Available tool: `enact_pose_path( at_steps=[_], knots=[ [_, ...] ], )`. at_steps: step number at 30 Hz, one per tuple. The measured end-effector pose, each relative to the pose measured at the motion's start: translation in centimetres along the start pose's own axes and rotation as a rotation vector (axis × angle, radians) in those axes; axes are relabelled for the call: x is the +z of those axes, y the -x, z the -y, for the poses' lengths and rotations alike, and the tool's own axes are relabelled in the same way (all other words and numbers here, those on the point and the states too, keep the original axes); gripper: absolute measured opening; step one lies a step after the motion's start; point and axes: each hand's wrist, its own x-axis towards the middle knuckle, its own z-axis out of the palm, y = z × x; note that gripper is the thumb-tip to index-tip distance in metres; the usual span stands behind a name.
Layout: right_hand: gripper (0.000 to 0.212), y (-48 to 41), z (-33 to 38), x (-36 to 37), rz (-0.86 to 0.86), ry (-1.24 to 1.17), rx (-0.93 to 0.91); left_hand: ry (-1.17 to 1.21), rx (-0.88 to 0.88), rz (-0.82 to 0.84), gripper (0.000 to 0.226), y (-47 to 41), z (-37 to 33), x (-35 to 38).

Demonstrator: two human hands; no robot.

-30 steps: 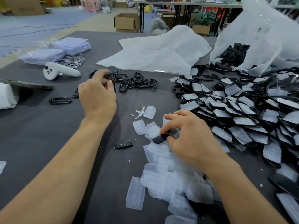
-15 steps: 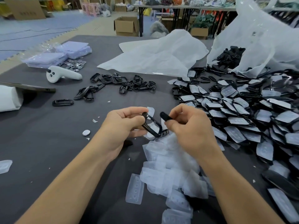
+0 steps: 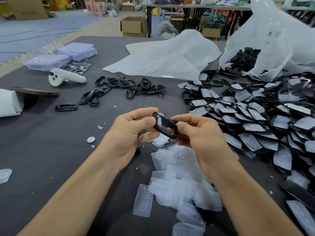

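The person holds a black frame (image 3: 162, 132) above the table (image 3: 42, 142), dead centre, tilted with its opening toward the face. The left hand (image 3: 129, 133) pinches its near end between thumb and curled fingers. The right hand (image 3: 201, 138) pinches the far end the same way, and something small and dark sits under its fingers; I cannot tell what.

It looks to me like the fitting step: a part being seated into the frame, or the frame being checked before that. Next, I'd say, the part has to be squared to the opening and pressed in with the thumbs while both grips stay on the rim.

Peeled clear covers (image 3: 179, 184) lie heaped at 6 o'clock, a spread of film-backed parts (image 3: 255, 120) at 3 o'clock, bare frames (image 3: 129, 86) at 12 o'clock, and a coin cell (image 3: 90, 139) at 9 o'clock.
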Motion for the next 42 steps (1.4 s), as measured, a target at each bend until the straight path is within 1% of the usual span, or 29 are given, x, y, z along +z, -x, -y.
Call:
enact_pose_path(
  at_steps=[2,4,7,9,10,12,13,15,17,18,20,22,24,25,26,28,30,32,34,36,39,40,42],
  knots=[
    [0.031,-0.1,0.0,-0.3,-0.030,0.003,-0.020,-0.022,-0.003,0.008,0.032,0.0,0.0,0.0],
    [0.035,-0.4,-0.1,-0.7,-0.039,0.109,-0.077,-0.080,-0.005,0.044,0.039,0.0,-0.2,-0.1],
    [0.035,-0.4,0.0,-1.3,0.064,0.296,-0.126,-0.191,0.025,0.127,0.036,0.2,-0.3,-0.3],
    [0.027,-0.2,0.2,-1.5,0.170,0.294,-0.082,-0.242,0.039,0.220,0.029,0.5,-0.2,-0.2],
    [0.023,-0.1,0.3,-1.6,0.208,0.263,-0.053,-0.259,0.046,0.267,0.029,0.6,-0.1,-0.1],
    [0.012,-0.1,0.4,-1.6,0.248,0.158,0.008,-0.236,0.067,0.295,0.030,0.8,0.0,0.1],
    [0.010,-0.1,0.4,-1.5,0.259,0.100,0.045,-0.218,0.082,0.270,0.029,0.8,0.0,0.2],
    [0.017,-0.2,0.5,-1.4,0.285,0.009,0.115,-0.225,0.128,0.192,0.026,0.7,0.1,0.3],
    [0.022,-0.2,0.5,-1.3,0.316,-0.024,0.158,-0.305,0.194,0.119,0.025,0.7,0.2,0.3],
    [0.021,-0.1,0.5,-1.2,0.323,0.005,0.157,-0.376,0.233,0.084,0.026,0.6,0.3,0.4],
    [0.012,0.0,0.2,-1.0,0.306,0.179,0.093,-0.562,0.307,0.011,0.029,0.8,0.5,0.7],
    [0.014,0.1,-0.1,-0.8,0.258,0.298,0.017,-0.646,0.342,-0.049,0.030,0.9,0.9,1.2],
    [0.018,0.1,-0.1,-0.6,0.194,0.243,-0.011,-0.644,0.321,-0.141,0.032,1.0,1.3,1.5],
    [0.021,0.1,0.0,-0.6,0.154,0.195,-0.018,-0.633,0.277,-0.170,0.031,1.0,1.3,1.5],
    [0.022,0.0,0.1,-0.6,0.110,0.146,-0.022,-0.589,0.199,-0.152,0.026,1.0,1.1,1.6],
    [0.025,-0.2,0.2,-0.8,0.036,0.063,-0.025,-0.489,0.036,-0.031,0.009,1.1,0.7,1.8],
    [0.025,-0.3,0.4,-1.0,0.019,0.022,-0.018,-0.437,-0.036,0.033,0.016,1.2,0.5,1.6],
    [0.026,-0.3,0.5,-1.2,0.064,0.016,0.009,-0.413,-0.043,0.033,0.013,1.3,0.4,1.6],
    [0.030,-0.3,0.7,-1.4,0.138,0.016,0.049,-0.409,-0.033,0.014,0.011,1.2,0.3,1.6],
    [0.031,-0.2,0.7,-1.5,0.181,0.015,0.072,-0.449,0.029,-0.045,0.011,1.2,0.5,1.6],
    [0.023,-0.2,0.7,-1.6,0.195,0.018,0.094,-0.701,0.245,-0.174,0.002,1.3,0.8,1.7],
    [0.021,-0.2,0.7,-1.5,0.191,0.006,0.103,-0.741,0.283,-0.179,0.003,1.4,0.8,1.8],
    [0.021,-0.3,0.6,-1.4,0.156,-0.022,0.111,-0.777,0.296,-0.134,0.006,1.4,0.8,1.6]
  ],
)
